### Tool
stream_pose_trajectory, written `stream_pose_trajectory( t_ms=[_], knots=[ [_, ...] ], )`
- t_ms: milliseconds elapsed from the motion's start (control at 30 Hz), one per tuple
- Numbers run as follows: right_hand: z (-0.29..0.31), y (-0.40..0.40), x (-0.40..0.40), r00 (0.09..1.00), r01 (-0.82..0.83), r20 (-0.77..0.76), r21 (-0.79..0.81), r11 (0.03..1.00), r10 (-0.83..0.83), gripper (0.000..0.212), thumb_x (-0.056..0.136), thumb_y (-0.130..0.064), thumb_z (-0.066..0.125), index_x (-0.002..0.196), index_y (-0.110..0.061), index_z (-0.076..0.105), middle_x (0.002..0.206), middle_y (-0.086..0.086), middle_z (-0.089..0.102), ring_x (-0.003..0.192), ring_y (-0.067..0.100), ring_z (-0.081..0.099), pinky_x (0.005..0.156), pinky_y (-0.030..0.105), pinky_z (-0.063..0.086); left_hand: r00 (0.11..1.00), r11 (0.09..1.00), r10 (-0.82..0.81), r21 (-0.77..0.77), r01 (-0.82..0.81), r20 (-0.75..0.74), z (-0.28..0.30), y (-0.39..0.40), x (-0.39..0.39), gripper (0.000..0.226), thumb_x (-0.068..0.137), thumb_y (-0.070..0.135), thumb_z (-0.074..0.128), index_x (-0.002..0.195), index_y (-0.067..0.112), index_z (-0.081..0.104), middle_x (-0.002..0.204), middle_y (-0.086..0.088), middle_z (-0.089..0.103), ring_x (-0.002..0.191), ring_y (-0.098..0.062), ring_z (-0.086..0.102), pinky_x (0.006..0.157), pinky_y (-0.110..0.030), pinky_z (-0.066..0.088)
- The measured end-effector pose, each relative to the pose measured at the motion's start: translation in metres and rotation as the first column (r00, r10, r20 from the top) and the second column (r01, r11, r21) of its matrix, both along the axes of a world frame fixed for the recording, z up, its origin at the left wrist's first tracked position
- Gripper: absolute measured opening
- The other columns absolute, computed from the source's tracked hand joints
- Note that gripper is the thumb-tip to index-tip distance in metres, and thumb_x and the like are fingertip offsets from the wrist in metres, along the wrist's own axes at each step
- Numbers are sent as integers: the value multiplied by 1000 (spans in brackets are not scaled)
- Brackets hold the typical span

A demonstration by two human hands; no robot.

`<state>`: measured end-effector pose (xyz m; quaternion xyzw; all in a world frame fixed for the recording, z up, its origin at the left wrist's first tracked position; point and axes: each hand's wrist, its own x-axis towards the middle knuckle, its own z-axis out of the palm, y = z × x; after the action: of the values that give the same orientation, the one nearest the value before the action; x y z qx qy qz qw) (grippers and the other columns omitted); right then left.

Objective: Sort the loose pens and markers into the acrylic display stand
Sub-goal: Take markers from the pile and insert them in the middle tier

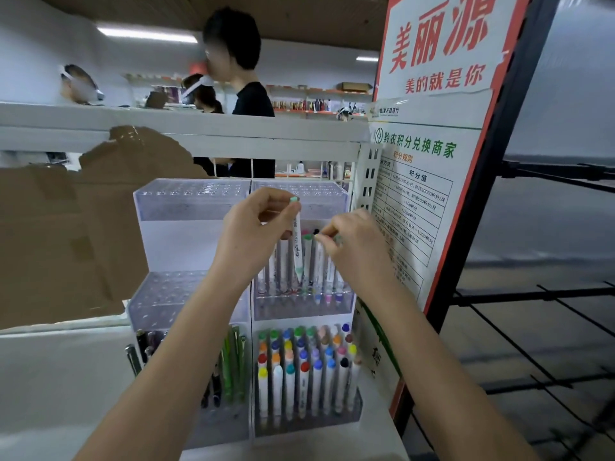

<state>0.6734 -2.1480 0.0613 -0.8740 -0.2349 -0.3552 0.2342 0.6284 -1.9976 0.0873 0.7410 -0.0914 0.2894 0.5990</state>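
Note:
A clear acrylic display stand (196, 207) with tiered hole racks stands on a white shelf. My left hand (256, 227) pinches the top of a white marker (297, 241) with a mint cap, held upright over the middle right tier. My right hand (352, 241) pinches the cap end of another marker (319, 257) standing in that tier among several white markers. The bottom right tier (306, 371) is packed with several colour-capped markers. The bottom left tier holds green and dark pens (231, 364), partly hidden by my left forearm.
Brown cardboard (66, 234) leans on the shelf at the left. A red-and-white poster board (429, 161) stands close on the right, with black wire racking (532, 327) beyond it. People stand behind the shelf top. The upper tiers and the middle left tier have bare holes.

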Motion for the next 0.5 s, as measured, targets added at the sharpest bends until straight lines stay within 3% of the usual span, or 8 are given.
stream_pose_trajectory(
  t_ms=[67,167,300,367,500],
  knots=[
    [-5,3,-1,999,0,45,-70,998,4,18,89,-21,62,80,-7,63,77,0,60,84,10,37,75,18,23,1000,1000,3,5,-3,5,0,0,-1,8,87,20,64,84,27,64,82,4,69,72,-14,66,80,-46,55],
    [-7,-2,-1,997,-9,70,-36,999,11,15,87,-19,64,78,-8,67,77,-1,64,82,9,38,76,20,32,1000,1000,1,22,-1,6,-1,-2,-2,5,88,20,63,87,25,65,83,4,69,72,-13,66,79,-44,56],
    [4,-5,-19,959,-234,-98,247,940,265,14,86,-25,65,98,-18,67,87,-19,59,86,2,51,77,5,36,999,999,8,47,-10,34,-3,-6,0,6,86,19,65,85,25,65,76,9,67,72,-10,64,78,-43,56],
    [8,-1,-29,896,-305,-201,367,879,395,26,83,-25,69,108,-17,62,91,-14,62,83,-1,57,75,7,43,999,998,8,68,-11,49,-5,-11,0,6,86,17,65,84,22,65,76,9,66,73,-9,63,77,-37,56],
    [5,6,-29,895,-307,-177,424,852,410,25,84,-18,69,106,-11,60,81,-3,64,73,6,61,68,12,48,997,991,28,132,-37,70,-8,-17,-1,4,87,18,64,90,20,65,83,9,67,78,-7,63,71,-22,52]
  ],
)
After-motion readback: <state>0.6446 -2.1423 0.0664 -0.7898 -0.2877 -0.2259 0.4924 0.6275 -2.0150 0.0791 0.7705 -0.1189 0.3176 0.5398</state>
